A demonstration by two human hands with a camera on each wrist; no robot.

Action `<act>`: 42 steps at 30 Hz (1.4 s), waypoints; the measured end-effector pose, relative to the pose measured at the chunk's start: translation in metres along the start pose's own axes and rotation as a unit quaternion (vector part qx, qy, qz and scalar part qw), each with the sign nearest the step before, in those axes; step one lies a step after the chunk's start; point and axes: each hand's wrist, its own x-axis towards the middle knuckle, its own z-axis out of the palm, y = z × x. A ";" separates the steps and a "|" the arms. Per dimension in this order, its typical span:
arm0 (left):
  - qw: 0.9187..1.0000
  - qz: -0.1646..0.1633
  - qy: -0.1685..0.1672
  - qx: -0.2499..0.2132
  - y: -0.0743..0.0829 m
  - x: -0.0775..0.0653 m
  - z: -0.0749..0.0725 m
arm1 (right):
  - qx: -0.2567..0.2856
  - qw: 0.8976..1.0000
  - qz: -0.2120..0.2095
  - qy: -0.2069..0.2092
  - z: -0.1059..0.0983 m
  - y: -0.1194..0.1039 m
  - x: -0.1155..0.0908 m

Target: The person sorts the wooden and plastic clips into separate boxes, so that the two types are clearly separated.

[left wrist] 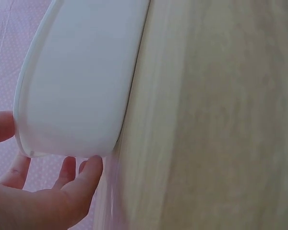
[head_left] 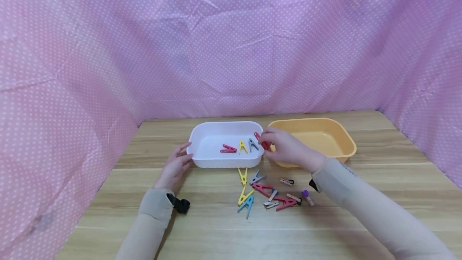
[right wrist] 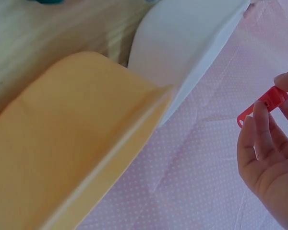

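My left hand [head_left: 175,165] holds the left end of a white plastic tub [head_left: 213,163], its fingertips at the rim and end wall in the left wrist view. Inside that tub lie a red clothespin [head_left: 228,149], a yellow clothespin [head_left: 243,146] and a grey clothespin [head_left: 253,144]. Over the tub's right end, my right hand [head_left: 285,146] pinches another red clothespin [right wrist: 264,105] between thumb and fingers, raised above the rim in the right wrist view. A yellow-orange tub [head_left: 348,143] stands beside the white one, partly behind my right hand.
Several loose clothespins lie on the wooden table [head_left: 209,228] in front of the tubs: yellow [head_left: 243,176], blue [head_left: 247,205], red [head_left: 286,203], and small wooden ones, one with a purple heart [head_left: 305,193]. A pink dotted cloth [head_left: 216,59] hangs behind and at both sides.
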 end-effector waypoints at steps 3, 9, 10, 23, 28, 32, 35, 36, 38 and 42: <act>1.000 0.002 -0.005 0.005 0.000 0.000 -0.001 | -0.002 1.000 0.010 -0.006 -0.002 -0.002 0.007; 1.000 0.001 -0.004 -0.003 0.001 -0.001 0.000 | -0.002 0.999 0.043 -0.026 -0.001 -0.003 0.018; 1.000 0.002 -0.005 -0.005 0.001 -0.001 0.000 | -0.001 0.998 0.047 -0.029 0.000 -0.003 0.020; 1.000 -0.001 0.001 -0.011 -0.001 -0.001 0.001 | 0.000 0.997 0.063 -0.044 -0.002 -0.002 0.048; 1.000 0.002 0.000 -0.008 0.000 -0.001 0.001 | -0.019 0.996 0.068 -0.061 0.001 0.000 0.056; 1.000 0.004 -0.003 -0.006 0.000 -0.001 0.001 | -0.017 0.993 0.086 -0.075 0.005 0.004 0.060; 1.000 0.001 -0.005 -0.007 0.000 -0.001 0.001 | -0.013 0.991 0.102 -0.083 0.009 0.008 0.063; 1.000 0.001 -0.005 -0.007 0.000 -0.002 0.001 | -0.012 0.991 0.105 -0.085 0.009 0.009 0.064; 1.000 0.000 -0.003 -0.007 0.000 -0.002 0.001 | -0.012 0.990 0.112 -0.090 0.010 0.010 0.067; 1.000 0.005 -0.007 -0.001 0.000 -0.002 0.002 | -0.011 0.986 0.126 -0.112 0.012 0.011 0.071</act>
